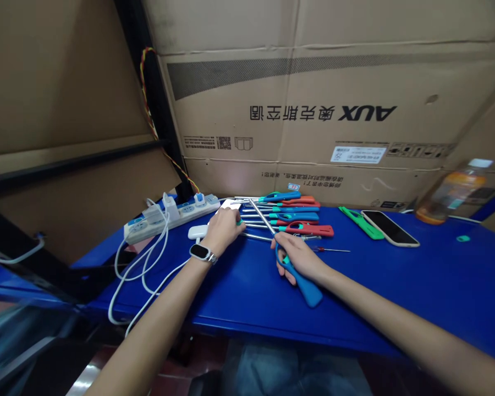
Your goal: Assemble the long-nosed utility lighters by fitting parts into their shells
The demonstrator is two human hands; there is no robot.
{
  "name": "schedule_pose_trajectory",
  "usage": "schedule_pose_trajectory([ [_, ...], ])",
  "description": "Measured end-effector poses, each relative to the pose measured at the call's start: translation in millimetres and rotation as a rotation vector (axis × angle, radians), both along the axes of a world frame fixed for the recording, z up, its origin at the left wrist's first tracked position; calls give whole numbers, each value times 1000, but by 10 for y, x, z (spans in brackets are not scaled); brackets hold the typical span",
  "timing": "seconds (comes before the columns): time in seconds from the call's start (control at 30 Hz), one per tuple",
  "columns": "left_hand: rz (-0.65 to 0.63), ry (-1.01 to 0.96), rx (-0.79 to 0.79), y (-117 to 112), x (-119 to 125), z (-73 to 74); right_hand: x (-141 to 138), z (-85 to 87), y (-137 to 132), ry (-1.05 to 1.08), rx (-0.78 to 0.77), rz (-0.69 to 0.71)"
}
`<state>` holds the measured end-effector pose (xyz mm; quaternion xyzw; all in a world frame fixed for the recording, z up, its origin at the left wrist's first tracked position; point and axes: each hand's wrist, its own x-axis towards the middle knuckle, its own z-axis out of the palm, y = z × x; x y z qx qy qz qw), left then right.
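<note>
My right hand (295, 257) is wrapped round the blue handle of a long-necked lighter (309, 289). Its metal tube points up and to the left, across the tubes of other lighters, and a teal trigger shows by my fingers. My left hand (225, 226), with a watch on the wrist, has its fingers pinched at a small teal piece (241, 222); the fingers partly hide it. Just beyond my hands lies a row of lighters with blue handles (299, 216) and red handles (313, 230), their tubes pointing left.
A white power strip (177, 218) with cables stands at the left. Right of the lighters lie a thin screwdriver (334, 251), a green lighter-shaped piece (361, 223), a phone (390, 228) and an orange-liquid bottle (454, 192). A cardboard wall (231, 77) backs the blue table (375, 297).
</note>
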<state>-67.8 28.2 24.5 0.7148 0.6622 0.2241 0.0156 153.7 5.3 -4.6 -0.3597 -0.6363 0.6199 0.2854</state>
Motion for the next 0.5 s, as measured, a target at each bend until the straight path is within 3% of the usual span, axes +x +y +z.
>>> schedule_pose_trajectory([
  [0.07, -115, -14, 30, -54, -1, 81, 138, 25, -38, -13, 10, 3],
  [0.13, -345, -176, 29, -62, 43, 161, 282, 54, -69, -25, 16, 5],
  [0.23, -534, -622, -77, 19, 222, 228, 474, 88, -98, -32, 6, -3],
  [0.3, -541, -1021, -199, 103, 393, 203, 570, 98, -114, -31, 8, -26],
  [0.33, -534, -1128, -221, 141, 477, 167, 607, 99, -124, -32, 14, -40],
  [0.5, -491, -1437, -178, 192, 704, -82, 695, 89, -188, -58, 33, -46],
])
